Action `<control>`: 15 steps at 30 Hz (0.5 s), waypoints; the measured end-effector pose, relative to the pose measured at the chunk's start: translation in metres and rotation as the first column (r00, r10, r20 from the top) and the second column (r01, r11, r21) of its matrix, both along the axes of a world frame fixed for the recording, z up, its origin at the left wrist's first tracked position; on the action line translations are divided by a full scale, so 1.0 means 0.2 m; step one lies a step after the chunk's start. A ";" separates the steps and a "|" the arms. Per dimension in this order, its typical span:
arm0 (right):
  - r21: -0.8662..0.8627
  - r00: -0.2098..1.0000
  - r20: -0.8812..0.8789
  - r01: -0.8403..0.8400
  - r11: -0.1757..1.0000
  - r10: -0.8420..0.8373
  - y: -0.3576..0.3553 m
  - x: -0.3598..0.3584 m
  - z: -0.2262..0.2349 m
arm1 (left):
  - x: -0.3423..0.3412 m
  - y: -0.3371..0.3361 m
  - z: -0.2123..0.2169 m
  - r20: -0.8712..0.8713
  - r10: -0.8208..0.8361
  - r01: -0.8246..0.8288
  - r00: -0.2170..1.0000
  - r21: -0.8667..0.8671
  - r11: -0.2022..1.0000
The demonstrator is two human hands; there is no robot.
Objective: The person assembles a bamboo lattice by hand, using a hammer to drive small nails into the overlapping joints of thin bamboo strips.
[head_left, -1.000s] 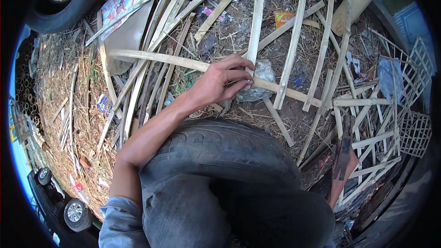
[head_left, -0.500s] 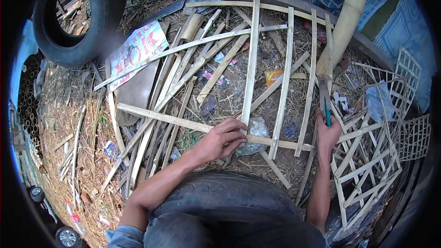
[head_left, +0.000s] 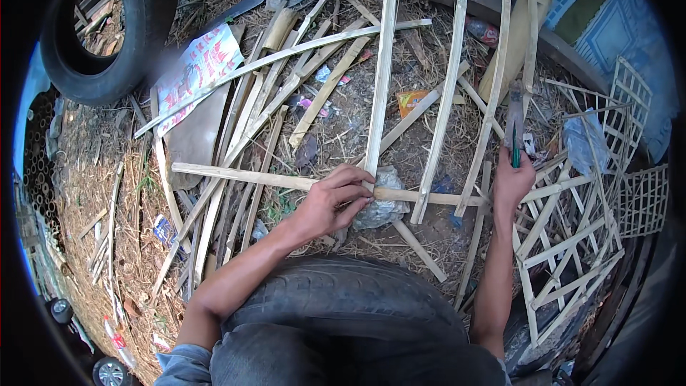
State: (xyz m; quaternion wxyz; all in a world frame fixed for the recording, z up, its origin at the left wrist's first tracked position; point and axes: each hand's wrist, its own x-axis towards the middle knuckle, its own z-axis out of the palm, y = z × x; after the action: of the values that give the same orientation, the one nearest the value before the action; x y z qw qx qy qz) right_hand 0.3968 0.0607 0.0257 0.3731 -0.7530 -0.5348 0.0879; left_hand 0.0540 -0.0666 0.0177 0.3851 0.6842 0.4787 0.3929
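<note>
Straw lies on the ground. I see my left hand pinching two slats where they cross; right of it, my right hand grips a tool. The slats look light, bendy, easy to snap: I'd hold that crossing.

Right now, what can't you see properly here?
Head view:
- Part of the crosswise strip, hidden behind the left hand.
- The lower end of the tool, hidden inside the right hand.
- The top of the bamboo pole, cut off by the upper edge.
</note>
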 end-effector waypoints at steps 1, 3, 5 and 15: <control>-0.012 1.000 0.002 -0.005 1.000 0.005 -0.01 0.02 -0.01 | 0.00 -0.01 0.00 0.005 -0.004 0.004 1.000 0.006 1.000; -0.027 1.000 0.002 -0.029 0.999 0.030 -0.03 0.01 -0.02 | -0.02 -0.02 0.00 -0.066 0.003 0.001 0.998 0.060 0.998; -0.052 0.998 0.007 -0.054 0.997 0.055 -0.04 -0.02 -0.03 | -0.04 -0.02 0.01 -0.068 0.016 -0.015 0.998 0.016 1.000; -0.358 0.995 0.002 -0.092 0.929 0.100 0.02 -0.03 0.01 | -0.05 -0.01 0.04 -0.087 0.031 -0.030 0.996 0.016 0.999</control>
State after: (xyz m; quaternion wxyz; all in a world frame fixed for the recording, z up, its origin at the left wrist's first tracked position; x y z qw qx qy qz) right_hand 0.3912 0.0646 0.0279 0.2201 -0.7821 -0.5498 0.1942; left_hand 0.0440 -0.0693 0.0260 0.3528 0.6961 0.5026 0.3720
